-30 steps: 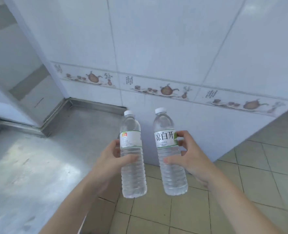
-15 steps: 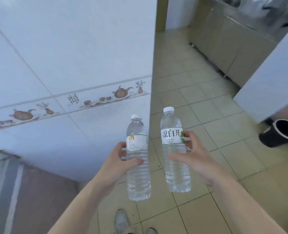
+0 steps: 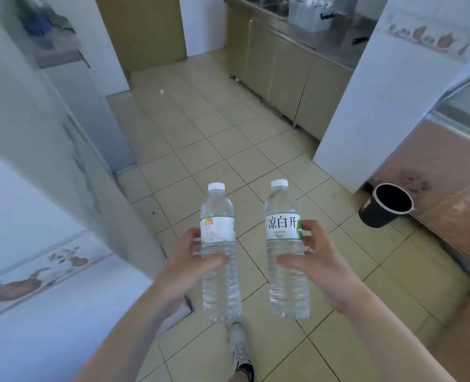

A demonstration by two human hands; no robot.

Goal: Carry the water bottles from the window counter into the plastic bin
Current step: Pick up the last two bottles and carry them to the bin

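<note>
I hold two clear water bottles upright in front of me, above the tiled floor. My left hand (image 3: 185, 264) grips the left bottle (image 3: 219, 253), which has a white cap and a white label. My right hand (image 3: 315, 261) grips the right bottle (image 3: 286, 250), whose label carries large black characters. The bottles are side by side and apart. A clear plastic bin (image 3: 309, 13) stands on the far counter at the top, with blurred contents.
A black waste bucket (image 3: 384, 209) stands on the floor at the right, against a brown cabinet (image 3: 449, 175). Beige cabinets (image 3: 280, 70) line the far right. A white tiled wall (image 3: 35, 216) runs along my left. Tiled floor (image 3: 200, 128) stretches ahead. My shoe (image 3: 240, 351) shows below.
My view has swung right, from the steel counter and tiled wall to the corridor with the cabinets and the bin. Both hands keep their bottles, now held a little farther apart.
</note>
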